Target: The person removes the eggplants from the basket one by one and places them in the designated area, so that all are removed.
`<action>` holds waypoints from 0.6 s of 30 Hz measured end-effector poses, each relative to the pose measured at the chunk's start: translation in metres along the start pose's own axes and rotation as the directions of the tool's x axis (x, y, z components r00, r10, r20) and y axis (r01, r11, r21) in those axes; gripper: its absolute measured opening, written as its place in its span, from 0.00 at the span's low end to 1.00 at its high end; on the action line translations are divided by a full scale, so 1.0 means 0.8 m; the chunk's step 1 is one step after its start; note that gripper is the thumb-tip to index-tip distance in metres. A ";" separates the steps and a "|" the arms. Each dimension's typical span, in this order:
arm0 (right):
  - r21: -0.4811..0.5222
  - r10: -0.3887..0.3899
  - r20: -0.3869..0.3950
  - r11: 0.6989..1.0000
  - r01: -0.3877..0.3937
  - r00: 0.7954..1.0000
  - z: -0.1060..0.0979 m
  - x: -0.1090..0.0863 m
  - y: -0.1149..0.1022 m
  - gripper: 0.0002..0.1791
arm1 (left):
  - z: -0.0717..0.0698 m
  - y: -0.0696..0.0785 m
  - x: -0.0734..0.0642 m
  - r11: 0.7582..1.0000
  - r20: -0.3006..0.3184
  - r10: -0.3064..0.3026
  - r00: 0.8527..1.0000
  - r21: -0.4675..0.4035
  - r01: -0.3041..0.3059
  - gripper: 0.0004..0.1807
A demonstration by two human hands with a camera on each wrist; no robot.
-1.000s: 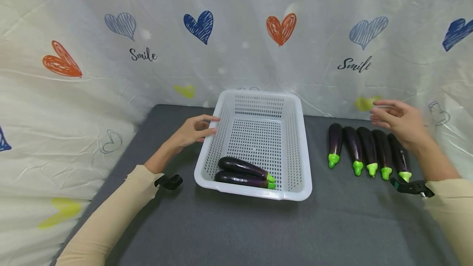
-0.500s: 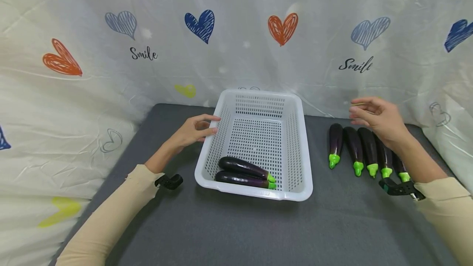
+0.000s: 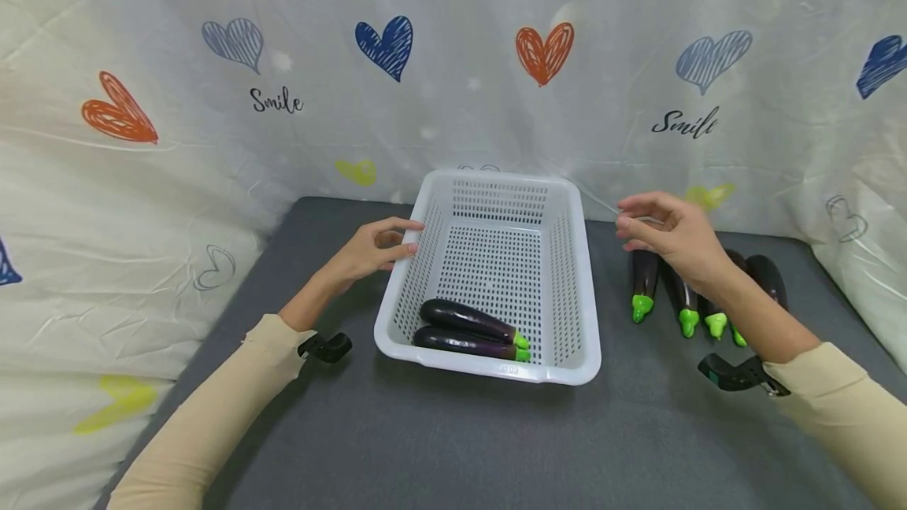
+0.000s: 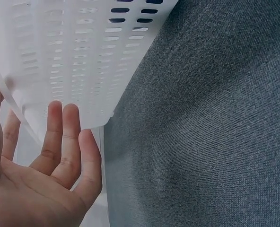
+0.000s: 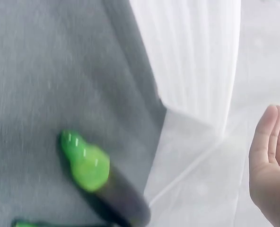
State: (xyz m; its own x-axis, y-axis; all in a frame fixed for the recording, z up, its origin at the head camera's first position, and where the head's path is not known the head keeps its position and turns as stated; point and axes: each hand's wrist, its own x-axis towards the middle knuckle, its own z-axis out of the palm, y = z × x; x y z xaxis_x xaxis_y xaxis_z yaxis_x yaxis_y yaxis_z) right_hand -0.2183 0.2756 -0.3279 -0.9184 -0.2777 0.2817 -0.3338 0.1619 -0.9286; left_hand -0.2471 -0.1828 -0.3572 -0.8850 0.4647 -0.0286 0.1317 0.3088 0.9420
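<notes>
The left grip (image 3: 370,250) holds the white basket (image 3: 489,372) by its rim, with two eggplants (image 3: 464,319) inside, nearer the person than that grip; the right grip (image 3: 671,236), loosely curled and holding nothing, hangs above more eggplants (image 3: 644,278) lying side by side on the counter (image 3: 496,447)

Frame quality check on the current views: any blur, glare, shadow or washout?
Head: mostly sharp; small highlights on the eggplants in the basket, soft shadow below its near side. Left wrist: grey cloth weave crisp, basket wall pale. Right wrist: nearest eggplant blurred with glints on its green cap; basket washed out.
</notes>
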 end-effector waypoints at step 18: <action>-0.085 0.011 0.106 0.996 -0.002 0.994 0.088 0.024 -0.041 0.18 | 0.001 0.001 0.000 1.000 -0.005 -0.002 1.000 0.010 0.002 0.26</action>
State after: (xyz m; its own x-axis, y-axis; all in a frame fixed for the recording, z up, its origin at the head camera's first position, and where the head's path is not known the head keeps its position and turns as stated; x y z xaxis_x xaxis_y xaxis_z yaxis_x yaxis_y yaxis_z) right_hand -0.2101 0.1984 -0.3093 -0.8942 -0.3749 0.2446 -0.3491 0.2421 -0.9053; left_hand -0.2464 -0.1821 -0.3564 -0.8875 0.4599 -0.0287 0.1346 0.3182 0.9384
